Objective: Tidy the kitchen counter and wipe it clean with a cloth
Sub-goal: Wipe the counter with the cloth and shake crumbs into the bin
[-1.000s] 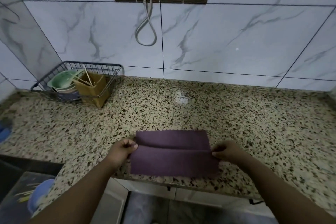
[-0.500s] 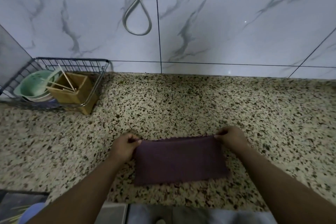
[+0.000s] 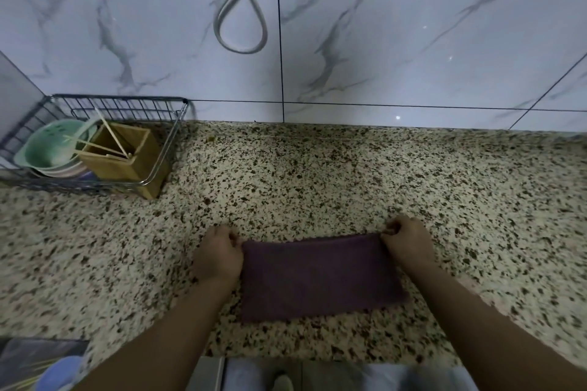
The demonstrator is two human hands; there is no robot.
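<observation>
A purple cloth (image 3: 317, 276) lies folded into a flat rectangle on the speckled granite counter (image 3: 317, 184), near its front edge. My left hand (image 3: 219, 255) pinches the cloth's far left corner. The far right corner is pinched by my right hand (image 3: 406, 241). Both hands rest on the counter with the cloth stretched between them.
A wire rack (image 3: 168, 143) stands at the back left against the marble-tiled wall, holding green bowls (image 3: 47, 149) and a wooden box (image 3: 124, 155) with chopsticks. A white cable loop (image 3: 241, 16) hangs on the wall. A blue object (image 3: 60, 374) shows at the lower left.
The near half of the cloth was folded over onto the far half, and both hands moved away from me with the edge. The view tilted downward.
</observation>
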